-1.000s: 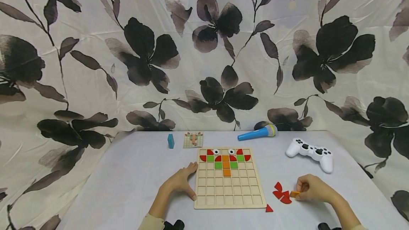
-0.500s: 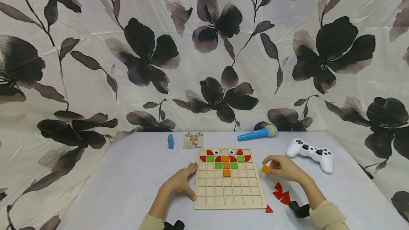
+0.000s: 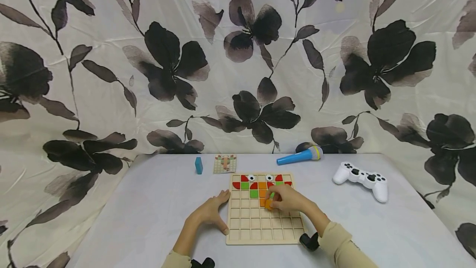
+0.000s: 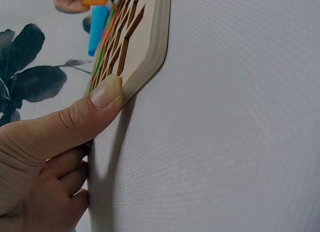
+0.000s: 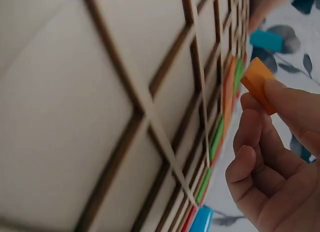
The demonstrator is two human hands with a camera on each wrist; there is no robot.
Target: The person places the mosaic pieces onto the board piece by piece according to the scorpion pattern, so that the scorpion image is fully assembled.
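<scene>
A wooden grid board [image 3: 245, 222] lies on the table, with red, green and orange pieces and two eye pieces in its far rows. My right hand [image 3: 288, 199] pinches an orange square tile [image 5: 259, 82] between thumb and index finger, over the board just beside the lowest tile of its orange column [image 3: 262, 193]. At the board's left side is my left hand [image 3: 210, 210], fingers and thumb spread along the edge. Its thumb [image 4: 106, 92] presses the board's side near a rounded corner. The red loose pieces are hidden behind the right forearm.
Behind the board stand a blue block [image 3: 198, 165] and a small pattern card [image 3: 224, 163]. A blue toy microphone [image 3: 297, 156] lies at the back, and a white game controller [image 3: 360, 180] is at the right. Floral cloth [image 3: 178, 73] hangs behind the table.
The right hand has lifted the orange tile from beside the red pieces and carried it left over the board. The left hand stays at the board's edge.
</scene>
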